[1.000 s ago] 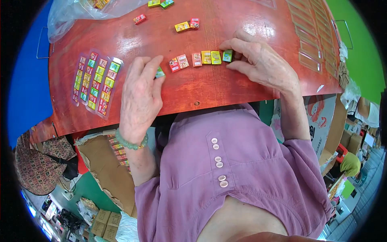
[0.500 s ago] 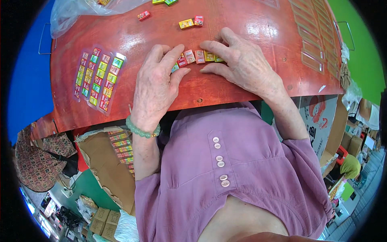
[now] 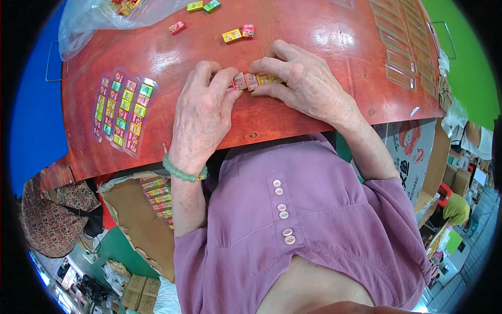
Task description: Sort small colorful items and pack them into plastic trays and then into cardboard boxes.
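A short row of tiny red, pink and yellow printed boxes [image 3: 251, 81] lies on the reddish wooden table [image 3: 162, 57], between my two hands. My left hand [image 3: 203, 107] is closed at the row's left end, thumb and forefinger pinching a red box; its fingers cover part of that end. At the other end my right hand [image 3: 304, 78] has thumb and fingers closed around the yellow boxes [image 3: 264, 78]. Beyond them rest a loose yellow box [image 3: 231, 35] and, touching it, a pinkish-red box [image 3: 248, 31]. A red box [image 3: 177, 27] lies farther left.
Clear trays filled with colourful boxes [image 3: 123, 115] lie at left. Clear moulded trays [image 3: 401, 49] sit at right. A plastic bag [image 3: 86, 26] holding more boxes is at the far left, near yellow [image 3: 194, 6] and green [image 3: 211, 6] boxes. An open carton [image 3: 138, 209] stands below the table edge.
My hands have drawn closer together, and the small gap in the middle of the row has narrowed. My left fingers now cover more of the row's left end. The whole view has shifted slightly.
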Tool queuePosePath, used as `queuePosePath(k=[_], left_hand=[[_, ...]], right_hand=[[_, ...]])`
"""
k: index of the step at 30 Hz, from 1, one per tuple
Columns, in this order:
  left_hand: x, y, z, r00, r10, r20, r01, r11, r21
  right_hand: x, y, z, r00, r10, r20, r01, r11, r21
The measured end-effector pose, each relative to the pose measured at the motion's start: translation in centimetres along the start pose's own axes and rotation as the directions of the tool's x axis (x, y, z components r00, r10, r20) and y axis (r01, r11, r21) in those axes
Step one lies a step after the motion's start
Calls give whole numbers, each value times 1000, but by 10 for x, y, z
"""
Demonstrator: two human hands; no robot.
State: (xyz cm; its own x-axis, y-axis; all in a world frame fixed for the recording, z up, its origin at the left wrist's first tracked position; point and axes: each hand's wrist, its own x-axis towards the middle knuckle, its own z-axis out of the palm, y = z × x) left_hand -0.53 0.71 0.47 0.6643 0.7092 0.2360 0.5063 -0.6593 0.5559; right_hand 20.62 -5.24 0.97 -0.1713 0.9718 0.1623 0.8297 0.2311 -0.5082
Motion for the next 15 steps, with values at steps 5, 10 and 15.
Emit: queuePosePath(k=[5, 10, 15], left_hand=[[-1, -2, 2, 1000, 0, -16, -1, 1000, -26], [1, -3, 6, 998, 31, -63, -32, 999, -14], [0, 4, 7, 994, 76, -84, -73, 996, 41]], right_hand=[[5, 5, -6, 1000, -16, 24, 15, 998, 55], [5, 3, -5, 999, 23, 50, -24, 999, 22], [-5, -2, 10, 992, -29, -120, 18, 996, -92]])
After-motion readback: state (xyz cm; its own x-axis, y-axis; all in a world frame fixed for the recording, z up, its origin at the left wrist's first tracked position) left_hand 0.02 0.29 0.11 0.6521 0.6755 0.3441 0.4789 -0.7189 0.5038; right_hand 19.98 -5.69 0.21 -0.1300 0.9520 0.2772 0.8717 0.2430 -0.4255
